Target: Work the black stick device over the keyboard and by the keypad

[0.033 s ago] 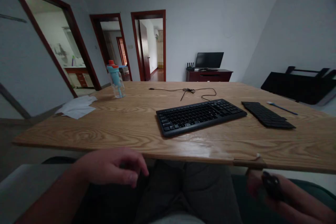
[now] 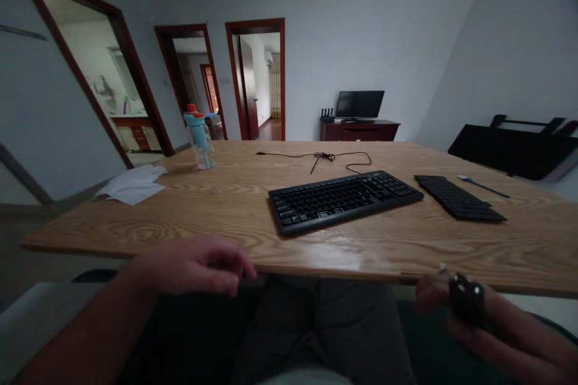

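Observation:
My left hand [image 2: 194, 266] hovers over my lap just below the front edge of the wooden table [image 2: 217, 216], palm down, fingers loosely curved and holding nothing. At the lower right, my right hand [image 2: 436, 298] grips a small black object [image 2: 467, 302] just under the table's edge; what the object is cannot be made out. A black keyboard [image 2: 345, 200] lies on the table ahead of me, nearer my right hand. A second flat black keyboard [image 2: 458, 197] lies to its right.
A tangled black cable [image 2: 327, 157] lies behind the keyboard. A clear bottle with a blue and orange lid [image 2: 200, 138] and white paper [image 2: 132, 185] sit at the left. A blue pen [image 2: 483, 186] lies far right. Doorways and a monitor on a cabinet [image 2: 360, 105] stand behind.
My right hand has risen with the black object, closer to the table's edge. My left hand has lifted slightly.

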Motion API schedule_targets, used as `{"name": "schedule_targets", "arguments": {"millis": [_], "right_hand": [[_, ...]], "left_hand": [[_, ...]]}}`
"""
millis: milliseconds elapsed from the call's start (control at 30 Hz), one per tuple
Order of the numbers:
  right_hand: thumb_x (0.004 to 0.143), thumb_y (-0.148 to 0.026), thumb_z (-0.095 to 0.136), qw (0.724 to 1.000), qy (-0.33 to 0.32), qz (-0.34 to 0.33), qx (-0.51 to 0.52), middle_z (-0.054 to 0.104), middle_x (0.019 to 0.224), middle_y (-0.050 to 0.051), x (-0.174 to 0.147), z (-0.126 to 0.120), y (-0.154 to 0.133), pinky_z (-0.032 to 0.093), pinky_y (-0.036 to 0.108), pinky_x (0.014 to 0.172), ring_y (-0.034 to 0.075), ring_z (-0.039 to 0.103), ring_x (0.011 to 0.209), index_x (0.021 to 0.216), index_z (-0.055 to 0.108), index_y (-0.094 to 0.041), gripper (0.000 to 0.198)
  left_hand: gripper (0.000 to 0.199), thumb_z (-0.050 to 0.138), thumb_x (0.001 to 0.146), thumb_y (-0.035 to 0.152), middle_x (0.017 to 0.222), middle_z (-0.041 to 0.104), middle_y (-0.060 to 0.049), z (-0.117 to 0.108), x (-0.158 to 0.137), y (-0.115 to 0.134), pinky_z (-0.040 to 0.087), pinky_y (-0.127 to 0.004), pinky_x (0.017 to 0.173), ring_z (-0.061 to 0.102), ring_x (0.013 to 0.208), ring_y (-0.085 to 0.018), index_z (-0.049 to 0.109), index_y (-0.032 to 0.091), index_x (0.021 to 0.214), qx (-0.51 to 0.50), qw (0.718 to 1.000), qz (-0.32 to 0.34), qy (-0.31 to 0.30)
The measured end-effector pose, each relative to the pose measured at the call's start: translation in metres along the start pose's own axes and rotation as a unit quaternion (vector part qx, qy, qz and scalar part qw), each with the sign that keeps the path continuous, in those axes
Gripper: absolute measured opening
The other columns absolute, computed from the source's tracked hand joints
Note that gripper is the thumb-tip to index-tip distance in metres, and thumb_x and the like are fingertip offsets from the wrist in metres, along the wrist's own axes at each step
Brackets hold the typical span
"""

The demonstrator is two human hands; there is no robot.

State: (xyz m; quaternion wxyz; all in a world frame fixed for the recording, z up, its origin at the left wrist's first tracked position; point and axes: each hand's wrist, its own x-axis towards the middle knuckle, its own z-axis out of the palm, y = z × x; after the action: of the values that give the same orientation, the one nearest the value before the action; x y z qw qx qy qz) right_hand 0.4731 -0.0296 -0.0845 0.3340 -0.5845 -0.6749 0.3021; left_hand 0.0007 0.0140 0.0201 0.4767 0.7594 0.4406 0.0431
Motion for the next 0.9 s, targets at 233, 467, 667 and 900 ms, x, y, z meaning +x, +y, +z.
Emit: {"name": "schedule_targets", "arguments": {"millis": [233,467,667,900], "right_hand": [[0.083,-0.066,0.06,0.959,-0.003,-0.276,0.059,0.053,0.057,0.002,0.143,0.026,-0.195,0.038,0.025,0.047,0.011,0.047,0.051,0.074,0.068,-0.016,0.051],[0.082,-0.055,0.062,0.974,0.063,-0.215,0.037,0.051,0.052,0.0,0.23,0.111,-0.193,0.031,0.023,0.048,0.009,0.044,0.051,0.059,0.055,-0.016,0.045],[0.081,-0.06,0.059,0.979,0.112,-0.147,0.089,0.055,0.053,0.001,0.247,0.131,-0.157,0.036,0.024,0.051,0.012,0.049,0.051,0.06,0.057,-0.017,0.048],[0.08,-0.061,0.064,0.981,0.089,-0.131,0.114,0.057,0.053,0.002,0.247,0.14,-0.154,0.035,0.023,0.048,0.011,0.048,0.047,0.063,0.059,-0.016,0.049]], "left_hand": [[0.031,0.063,0.08,0.042,0.079,0.066,-0.004,-0.118,0.11,0.035,0.044,-0.026,0.063,0.056,0.067,-0.014,0.068,0.014,0.092,0.089,0.941,0.137,0.295],[0.035,0.067,0.074,0.047,0.067,0.059,-0.002,-0.106,0.166,-0.014,0.037,-0.025,0.056,0.048,0.061,-0.013,0.07,0.014,0.088,0.028,0.955,0.11,0.275],[0.042,0.077,0.068,0.052,0.074,0.065,-0.003,-0.102,0.154,-0.023,0.04,-0.027,0.061,0.053,0.065,-0.013,0.072,0.014,0.085,0.022,0.967,0.114,0.228],[0.039,0.083,0.062,0.048,0.077,0.07,-0.004,-0.099,0.162,-0.031,0.043,-0.028,0.066,0.057,0.069,-0.016,0.074,0.015,0.08,0.054,0.979,0.079,0.181]]}}
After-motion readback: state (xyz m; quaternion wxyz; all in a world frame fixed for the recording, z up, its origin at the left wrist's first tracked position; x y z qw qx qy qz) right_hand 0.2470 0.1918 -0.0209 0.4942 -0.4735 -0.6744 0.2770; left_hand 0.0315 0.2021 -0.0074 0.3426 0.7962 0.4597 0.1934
